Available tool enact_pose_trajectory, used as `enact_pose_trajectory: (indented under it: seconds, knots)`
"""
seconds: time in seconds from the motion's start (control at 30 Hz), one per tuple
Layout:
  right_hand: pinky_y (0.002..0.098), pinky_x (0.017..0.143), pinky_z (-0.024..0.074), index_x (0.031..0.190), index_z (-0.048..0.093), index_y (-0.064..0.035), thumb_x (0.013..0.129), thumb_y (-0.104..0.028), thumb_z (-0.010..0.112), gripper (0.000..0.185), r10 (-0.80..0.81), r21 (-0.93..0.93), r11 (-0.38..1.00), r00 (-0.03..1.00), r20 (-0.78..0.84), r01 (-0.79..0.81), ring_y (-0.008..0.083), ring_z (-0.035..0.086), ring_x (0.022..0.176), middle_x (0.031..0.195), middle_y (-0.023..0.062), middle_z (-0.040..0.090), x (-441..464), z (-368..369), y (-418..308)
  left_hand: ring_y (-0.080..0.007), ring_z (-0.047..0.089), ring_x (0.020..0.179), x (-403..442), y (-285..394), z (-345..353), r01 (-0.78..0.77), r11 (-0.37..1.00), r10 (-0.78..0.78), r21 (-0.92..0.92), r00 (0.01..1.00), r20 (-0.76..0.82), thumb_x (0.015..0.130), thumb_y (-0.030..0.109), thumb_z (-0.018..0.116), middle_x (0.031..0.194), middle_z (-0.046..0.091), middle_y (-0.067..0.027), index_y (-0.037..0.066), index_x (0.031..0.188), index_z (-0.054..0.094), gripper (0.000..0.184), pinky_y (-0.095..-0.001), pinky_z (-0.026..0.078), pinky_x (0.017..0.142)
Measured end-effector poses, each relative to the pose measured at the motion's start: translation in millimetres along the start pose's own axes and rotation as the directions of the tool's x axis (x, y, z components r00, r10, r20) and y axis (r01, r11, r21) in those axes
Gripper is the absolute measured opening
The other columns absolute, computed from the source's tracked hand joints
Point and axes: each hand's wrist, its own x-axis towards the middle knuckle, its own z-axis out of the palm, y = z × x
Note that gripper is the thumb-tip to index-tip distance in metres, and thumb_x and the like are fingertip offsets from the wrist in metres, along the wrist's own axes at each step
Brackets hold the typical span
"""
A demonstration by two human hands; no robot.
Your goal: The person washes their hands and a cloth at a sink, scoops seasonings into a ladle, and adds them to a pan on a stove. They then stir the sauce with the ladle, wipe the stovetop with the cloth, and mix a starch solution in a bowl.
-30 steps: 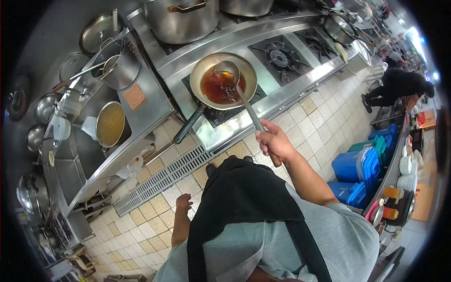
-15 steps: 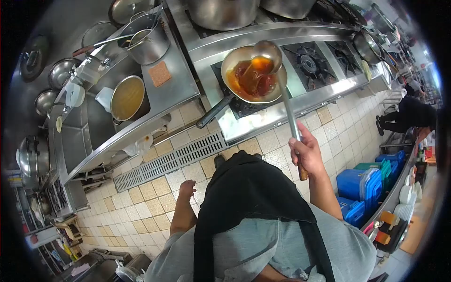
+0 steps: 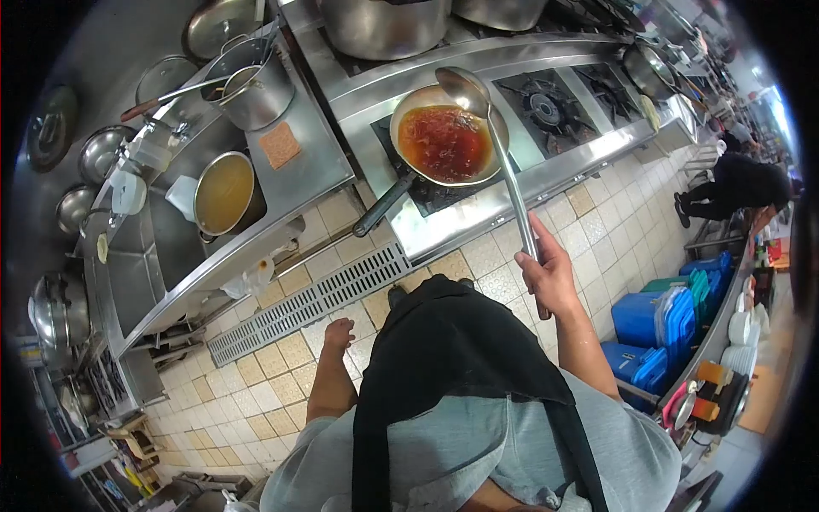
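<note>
My right hand (image 3: pixel 550 271) is closed around the handle of a long metal ladle (image 3: pixel 512 183) with a wooden end. The ladle's bowl is above the far right rim of a frying pan (image 3: pixel 397 136). Reddish-brown liquid (image 3: pixel 445 145) covers the pan's bottom, its surface bubbly. The pan sits on a burner of the steel stove, its black handle (image 3: pixel 384 207) pointing toward the lower left. At my left side, apart from anything, my left hand (image 3: pixel 339 334) hangs with curled fingers and nothing visible in them.
Left of the stove, a steel counter holds a tall pot (image 3: pixel 258 102), a reddish-brown square pad (image 3: pixel 280 144) and a pot of yellowish liquid (image 3: pixel 225 194) by the sink. Another burner (image 3: pixel 544 107) lies right of the pan. Blue bins (image 3: pixel 653 324) and a person in dark clothes (image 3: pixel 738 188) are at right.
The ladle's bowl has moved from over the pan's middle toward its far rim, and the liquid that was pouring from it no longer shows. More liquid now covers the pan's bottom.
</note>
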Motion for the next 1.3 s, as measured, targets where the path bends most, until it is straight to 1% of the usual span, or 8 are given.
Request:
enact_pose_trajectory:
  seconds: [0.2,0.27,0.33,0.4,0.47,0.6,0.87,1.3]
  knots:
    - [0.0207,0.038,0.0362,0.145,0.034,-0.008,0.085,0.0,0.061,0.066,0.07,0.562,0.814,0.986,0.152,-0.145,0.0055,0.043,0.045,0.072,-0.0005,0.05,-7.0,-11.8,-20.2,-0.018,0.065,0.064,-16.3,-9.3,-10.6,0.038,0.996,-0.041,0.083,0.999,0.03,0.086,0.028,0.062,0.079,0.059,-0.0029,0.006,0.083,0.059,0.022,-0.0293,0.043,0.044]
    - [0.0209,0.039,0.0364,0.145,0.034,-0.0085,0.084,-0.001,0.061,0.067,0.106,0.523,0.837,0.985,0.135,-0.162,0.0061,0.043,0.045,0.071,-0.0004,0.05,-4.4,-9.4,-16.0,-0.0183,0.065,0.064,-14.3,-15.4,-15.3,0.037,0.992,-0.042,0.121,0.998,0.039,0.086,0.027,0.061,0.08,0.059,-0.0029,0.007,0.084,0.06,0.02,-0.0292,0.043,0.045]
    - [0.0213,0.04,0.0368,0.144,0.034,-0.0089,0.084,0.0,0.061,0.067,-0.057,-0.174,0.983,0.998,-0.018,0.053,0.0071,0.042,0.043,0.07,-0.0002,0.05,-0.4,1.4,0.0,-0.0185,0.065,0.065,-16.6,-14.8,-20.8,0.072,0.993,-0.076,0.089,0.997,0.032,0.086,0.027,0.06,0.082,0.06,-0.0029,0.008,0.089,0.062,0.019,-0.0303,0.044,0.048]
    - [0.0221,0.042,0.0368,0.144,0.034,-0.0094,0.084,0.001,0.06,0.066,-0.001,-0.081,0.997,1.0,-0.006,0.0,0.0075,0.042,0.044,0.068,-0.0008,0.049,-5.9,3.6,0.0,-0.0191,0.064,0.066,-10.8,-16.7,-26.3,0.069,0.993,-0.074,0.093,0.996,0.054,0.085,0.027,0.06,0.086,0.061,-0.0031,0.009,0.095,0.064,0.02,-0.0318,0.046,0.051]
    - [0.0228,0.043,0.0357,0.145,0.035,-0.0094,0.084,0.002,0.06,0.066,0.091,0.348,0.93,0.991,0.102,-0.121,0.0068,0.041,0.047,0.067,-0.0019,0.046,-15.2,6.9,-2.0,-0.0192,0.063,0.066,-11.2,-17.0,-32.6,0.043,0.998,-0.044,0.041,0.999,0.026,0.084,0.027,0.06,0.087,0.061,-0.003,0.009,0.096,0.063,0.022,-0.0322,0.046,0.052]
    - [0.0221,0.04,0.0355,0.145,0.034,-0.0095,0.084,0.003,0.058,0.066,0.08,0.124,0.989,0.996,-0.038,-0.075,0.0069,0.044,0.045,0.065,-0.0018,0.047,-22.5,13.3,1.3,-0.0184,0.063,0.068,-4.8,-14.6,-42.4,0.068,0.991,-0.077,0.112,0.994,0.083,0.084,0.028,0.06,0.088,0.061,-0.0033,0.009,0.106,0.063,0.029,-0.032,0.046,0.054]
    - [0.0249,0.043,0.0391,0.145,0.034,-0.0098,0.085,-0.002,0.06,0.066,0.126,0.176,0.982,0.937,-0.327,-0.071,0.0084,0.047,0.049,0.067,0.0001,0.046,-64.9,-5.5,28.7,-0.0225,0.063,0.07,22.4,-20.8,-48.7,0.084,0.948,-0.133,0.306,0.981,0.142,0.088,0.025,0.06,0.098,0.064,-0.0061,0.009,0.117,0.058,0.034,-0.0371,0.046,0.059]
    - [0.0319,0.043,0.0426,0.14,0.04,-0.0085,0.081,-0.005,0.064,0.064,0.597,0.218,0.797,0.681,-0.424,-0.563,0.0153,0.05,0.049,0.065,0.0077,0.055,-215.9,-69.2,207.8,-0.02,0.058,0.059,36.4,42.2,17.8,-0.092,0.91,-0.025,0.404,0.961,0.275,0.09,0.015,0.053,0.086,0.057,-0.0044,0.009,0.118,0.053,0.029,-0.032,0.042,0.046]
